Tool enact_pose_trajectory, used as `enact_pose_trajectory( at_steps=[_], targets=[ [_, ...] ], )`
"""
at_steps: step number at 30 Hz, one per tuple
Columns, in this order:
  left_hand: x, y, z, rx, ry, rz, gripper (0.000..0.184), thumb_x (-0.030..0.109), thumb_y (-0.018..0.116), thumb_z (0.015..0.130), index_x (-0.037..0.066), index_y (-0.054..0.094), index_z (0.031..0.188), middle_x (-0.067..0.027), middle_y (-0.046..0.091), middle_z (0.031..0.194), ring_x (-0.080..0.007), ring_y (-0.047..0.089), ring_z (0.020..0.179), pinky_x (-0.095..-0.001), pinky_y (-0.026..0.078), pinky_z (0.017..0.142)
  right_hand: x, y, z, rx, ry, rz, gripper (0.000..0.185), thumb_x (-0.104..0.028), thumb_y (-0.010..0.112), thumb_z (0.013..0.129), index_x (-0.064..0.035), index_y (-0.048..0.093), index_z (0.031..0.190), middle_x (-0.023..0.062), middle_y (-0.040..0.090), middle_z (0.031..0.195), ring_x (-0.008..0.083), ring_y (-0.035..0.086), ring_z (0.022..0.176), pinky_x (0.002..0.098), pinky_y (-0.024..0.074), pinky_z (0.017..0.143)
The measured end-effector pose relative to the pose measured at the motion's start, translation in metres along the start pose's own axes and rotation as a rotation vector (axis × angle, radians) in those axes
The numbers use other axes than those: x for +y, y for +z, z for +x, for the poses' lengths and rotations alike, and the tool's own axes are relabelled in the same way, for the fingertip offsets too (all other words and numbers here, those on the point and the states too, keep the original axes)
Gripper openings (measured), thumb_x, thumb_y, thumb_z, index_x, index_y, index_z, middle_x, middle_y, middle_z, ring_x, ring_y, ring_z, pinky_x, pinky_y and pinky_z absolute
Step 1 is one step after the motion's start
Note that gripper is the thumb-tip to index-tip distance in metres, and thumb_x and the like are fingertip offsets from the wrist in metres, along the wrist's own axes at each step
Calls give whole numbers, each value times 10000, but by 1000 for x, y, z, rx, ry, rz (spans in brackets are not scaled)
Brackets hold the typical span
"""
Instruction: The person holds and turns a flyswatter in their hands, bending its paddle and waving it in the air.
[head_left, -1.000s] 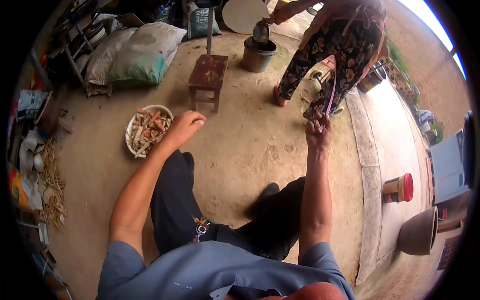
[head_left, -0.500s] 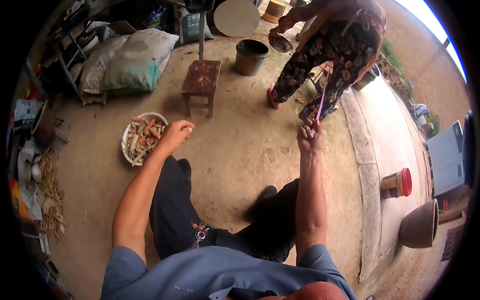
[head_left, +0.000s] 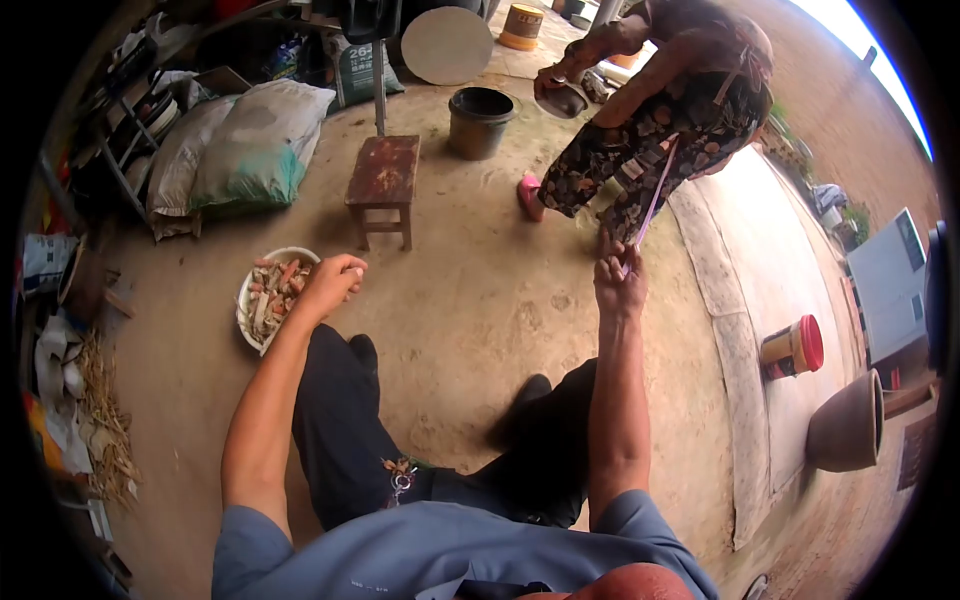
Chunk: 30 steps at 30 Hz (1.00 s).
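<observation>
My right hand (head_left: 621,284) is closed around one end of a thin pinkish-purple stick (head_left: 657,195). The stick points forward and up, its far part in front of another person's dark flowered trousers. My left hand (head_left: 333,284) has its fingers loosely curled, with nothing visible in them. It hangs just right of a white basin (head_left: 242,309) on the ground, and my wrist covers part of the rim. Inside the basin lie orange and pale brown pieces (head_left: 272,296), whose kind I cannot make out.
A small wooden stool (head_left: 385,170) and a dark bucket (head_left: 479,130) stand ahead. The other person (head_left: 660,110) bends over at front right, holding a metal bowl (head_left: 562,98). Full sacks (head_left: 255,145) lie at left. A red-lidded tub (head_left: 792,347) and large pot (head_left: 845,425) are right.
The view has shifted slightly, so the stool, bucket and sacks appear further left. The other person's legs and pink shoe have changed position. My right hand still grips the stick.
</observation>
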<state>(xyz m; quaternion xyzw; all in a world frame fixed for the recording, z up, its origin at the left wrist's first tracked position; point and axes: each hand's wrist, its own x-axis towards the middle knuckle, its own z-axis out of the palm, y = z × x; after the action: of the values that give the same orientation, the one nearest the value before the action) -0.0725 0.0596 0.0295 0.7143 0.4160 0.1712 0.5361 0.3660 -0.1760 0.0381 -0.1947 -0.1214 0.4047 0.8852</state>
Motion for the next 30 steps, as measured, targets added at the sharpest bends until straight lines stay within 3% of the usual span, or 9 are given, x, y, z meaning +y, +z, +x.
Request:
enact_pose_trajectory(
  at_steps=[2, 5, 8, 12, 14, 22, 24, 26, 30],
  targets=[
    [-4, -2, 4, -9, -12, 7, 250, 171, 564, 964, 2, 632, 1134, -15, 620, 888, -96, 600, 774, -234, 481, 614, -2, -17, -3, 26, -35, 14, 161, -265, 539, 1007, -110, 576, 1025, 66, 614, 865, 95, 455, 495, 253, 347, 473],
    [-16, -2, 7, -47, -140, -22, 260, 178, 573, 959, 1, 632, 1139, -20, 620, 869, -102, 601, 758, -242, 486, 597, 8, -4, -16, 65, 100, 93, 136, -228, 572, 988, -104, 622, 963, 107, 657, 942, 175, 612, 668, 284, 471, 581],
    [-17, -1, 4, -59, -222, 50, 267, 180, 581, 954, -7, 632, 1138, -23, 624, 859, -104, 600, 745, -247, 488, 593, 21, 7, -27, 118, 201, 125, 183, -235, 589, 980, -65, 626, 923, 128, 671, 921, 218, 646, 747, 309, 529, 639],
    [-11, 3, -3, -31, -154, 82, 269, 179, 589, 950, -9, 633, 1136, -26, 633, 870, -106, 601, 735, -254, 489, 588, 36, 18, -38, 109, 261, 94, 200, -241, 597, 975, -54, 624, 910, 144, 676, 915, 241, 655, 766, 315, 537, 647],
    [-9, 5, -6, 29, -93, 118, 263, 167, 597, 935, -16, 648, 1118, -36, 647, 864, -109, 605, 717, -265, 489, 584, 43, 1, -32, 179, 445, 95, 217, -243, 613, 965, -42, 624, 886, 151, 677, 910, 250, 659, 775, 315, 537, 631],
    [-13, 6, -7, 122, 63, 284, 255, 143, 611, 899, -40, 671, 1067, -74, 660, 779, -129, 617, 688, -283, 480, 590, 53, 13, -34, 137, 759, 112, 246, -257, 631, 935, -28, 613, 847, 161, 643, 921, 190, 613, 688, 241, 485, 503],
    [-13, 5, -7, 125, 63, 283, 254, 142, 613, 897, -39, 671, 1065, -76, 661, 778, -133, 619, 691, -286, 479, 592, 52, 20, -35, 102, 756, 90, 233, -254, 623, 938, -34, 611, 864, 155, 646, 923, 182, 612, 681, 235, 471, 482],
    [-12, 5, -8, 129, 46, 291, 285, 190, 639, 877, -20, 677, 1066, -129, 698, 800, -206, 665, 717, -345, 516, 667, 54, 22, -36, 67, 756, 64, 220, -252, 615, 942, -40, 608, 882, 148, 648, 925, 175, 611, 674, 228, 458, 462],
    [-11, 6, -9, 129, 59, 273, 257, 147, 611, 898, -35, 674, 1069, -74, 671, 794, -137, 625, 695, -291, 482, 610, 62, 23, -45, 42, 715, -209, 168, -230, 587, 951, -67, 583, 911, 127, 654, 902, 162, 602, 634, 232, 452, 447]
  ],
)
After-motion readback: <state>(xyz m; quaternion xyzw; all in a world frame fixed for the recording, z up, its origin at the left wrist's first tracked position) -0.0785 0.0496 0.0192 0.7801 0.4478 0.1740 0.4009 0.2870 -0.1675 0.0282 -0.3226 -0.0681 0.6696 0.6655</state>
